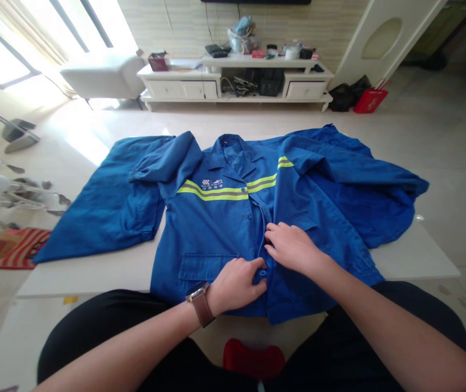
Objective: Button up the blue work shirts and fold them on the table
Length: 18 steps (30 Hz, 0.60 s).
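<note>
A blue work jacket (212,228) with a yellow-green and grey reflective band lies front up before me, its collar pointing away. My left hand (239,283), with a watch on the wrist, pinches the front edge around a lower button (262,273). Slightly higher, my right hand (292,245) has its fingers curled on the opposite front edge. The front is fastened at the band, while lower down the two edges lie apart. Both sleeves are bent outward over other blue garments.
Folded blue clothing (106,201) lies at the left, and a blue heap (363,196) at the right, on a white table (416,261). A red object (253,356) is between my knees. Beyond stand a white TV cabinet (171,89) and a red bag (371,101).
</note>
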Each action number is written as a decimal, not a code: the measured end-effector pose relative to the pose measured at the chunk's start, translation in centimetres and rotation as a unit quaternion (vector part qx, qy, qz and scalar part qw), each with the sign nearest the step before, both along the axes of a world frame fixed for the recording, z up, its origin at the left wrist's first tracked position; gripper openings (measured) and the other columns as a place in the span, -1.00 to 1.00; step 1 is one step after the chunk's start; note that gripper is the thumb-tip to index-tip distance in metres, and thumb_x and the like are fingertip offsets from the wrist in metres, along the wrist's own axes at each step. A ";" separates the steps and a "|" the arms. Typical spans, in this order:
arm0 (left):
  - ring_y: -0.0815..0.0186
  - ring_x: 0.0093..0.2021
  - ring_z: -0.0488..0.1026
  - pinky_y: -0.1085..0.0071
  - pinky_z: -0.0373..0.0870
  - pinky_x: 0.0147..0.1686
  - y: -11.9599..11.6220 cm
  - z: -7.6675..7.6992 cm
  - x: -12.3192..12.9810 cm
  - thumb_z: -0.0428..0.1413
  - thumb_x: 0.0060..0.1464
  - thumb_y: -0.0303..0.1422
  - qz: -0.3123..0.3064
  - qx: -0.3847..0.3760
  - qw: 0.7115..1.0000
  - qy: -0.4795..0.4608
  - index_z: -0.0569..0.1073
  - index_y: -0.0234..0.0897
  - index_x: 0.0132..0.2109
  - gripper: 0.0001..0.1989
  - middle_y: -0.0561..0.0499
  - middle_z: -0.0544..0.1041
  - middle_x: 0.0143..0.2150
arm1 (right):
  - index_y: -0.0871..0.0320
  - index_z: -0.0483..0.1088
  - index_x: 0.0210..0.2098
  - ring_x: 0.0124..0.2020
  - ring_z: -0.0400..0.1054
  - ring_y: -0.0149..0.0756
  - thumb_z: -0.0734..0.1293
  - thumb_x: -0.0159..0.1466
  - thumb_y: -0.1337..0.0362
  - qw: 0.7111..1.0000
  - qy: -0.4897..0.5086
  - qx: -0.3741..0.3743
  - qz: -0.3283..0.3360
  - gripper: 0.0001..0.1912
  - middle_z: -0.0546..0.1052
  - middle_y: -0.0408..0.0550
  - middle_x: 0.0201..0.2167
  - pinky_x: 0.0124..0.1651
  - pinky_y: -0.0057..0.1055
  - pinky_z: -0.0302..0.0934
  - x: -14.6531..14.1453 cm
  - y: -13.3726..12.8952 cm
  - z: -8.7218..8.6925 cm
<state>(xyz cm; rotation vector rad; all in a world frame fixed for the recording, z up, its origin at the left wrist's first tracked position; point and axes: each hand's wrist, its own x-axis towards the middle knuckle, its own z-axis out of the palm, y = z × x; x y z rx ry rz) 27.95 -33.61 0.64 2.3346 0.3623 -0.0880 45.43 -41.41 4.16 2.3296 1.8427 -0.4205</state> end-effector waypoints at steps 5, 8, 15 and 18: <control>0.19 -0.47 0.47 0.39 0.14 -0.42 0.2 0.2 0.3 0.17 0.13 -0.31 -0.007 -0.025 0.999 0.022 0.52 -0.12 -0.06 -0.79 0.08 0.48 -0.53 | 0.17 0.51 -0.18 -0.04 0.47 -0.10 0.25 0.38 0.31 1.000 -0.010 -0.010 -0.006 -0.81 0.55 0.08 -0.02 -0.12 -0.29 0.26 0.1 0.0 0.1; 0.20 -0.48 0.45 0.39 0.10 -0.44 -0.2 0.0 0.2 0.20 0.10 -0.31 -0.016 -0.029 0.999 0.026 0.49 -0.12 -0.09 -0.80 0.09 0.46 -0.53 | 0.16 0.48 -0.07 -0.10 0.51 -0.11 0.23 0.38 0.35 1.000 0.004 -0.020 -0.019 -0.79 0.58 0.06 -0.06 -0.16 -0.30 0.25 0.1 0.1 0.2; 0.27 -0.44 0.45 0.42 0.13 -0.41 0.2 -0.5 0.5 0.04 0.23 -0.40 0.064 -0.058 0.996 0.028 0.40 -0.15 -0.20 -0.95 0.10 0.47 -0.48 | 0.01 0.40 0.16 -0.11 0.54 -0.11 0.16 0.40 0.41 1.000 0.014 -0.014 -0.013 -0.59 0.59 0.00 -0.07 -0.17 -0.33 0.24 0.3 -0.1 0.1; 0.27 -0.37 0.48 0.43 0.21 -0.37 1.1 -1.1 0.7 0.06 0.20 -0.44 0.101 -0.048 0.993 0.022 0.39 -0.18 -0.20 -0.95 0.08 0.51 -0.39 | 0.08 0.52 -0.11 -0.12 0.53 -0.13 0.17 0.39 0.41 1.000 0.010 -0.021 0.007 -0.70 0.57 0.01 -0.10 -0.18 -0.35 0.24 0.4 -0.2 -0.1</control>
